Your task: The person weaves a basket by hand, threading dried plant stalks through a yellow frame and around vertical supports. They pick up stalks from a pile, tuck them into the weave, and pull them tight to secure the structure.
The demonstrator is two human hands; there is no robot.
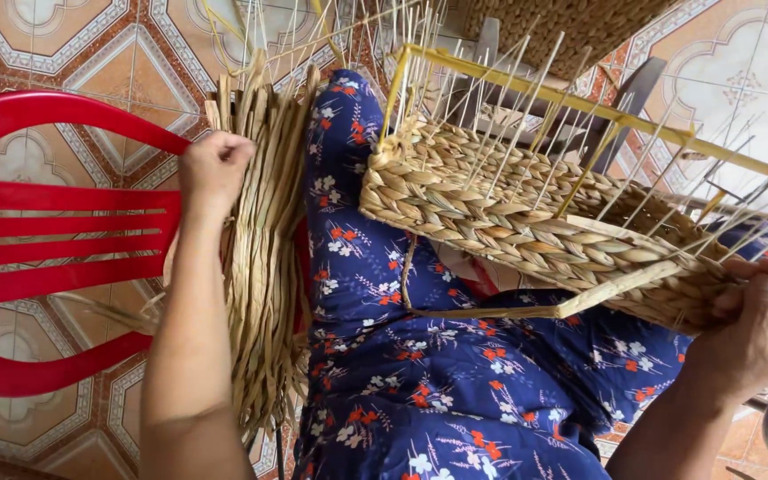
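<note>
Where patterned floor tiles (135, 62) show, one red chair (55, 240) stands; left hand (213, 169) pinches one bundle of straw (264, 249), right hand (762, 324) grips one half-woven basket (526, 222) on the lap.

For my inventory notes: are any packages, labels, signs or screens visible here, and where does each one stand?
None in view: only the half-woven basket on its yellow wire frame at the right hand, and the bundle of dried straw strips gripped by the left hand beside a red plastic chair.

Bright, even daylight; soft shadows.
</note>
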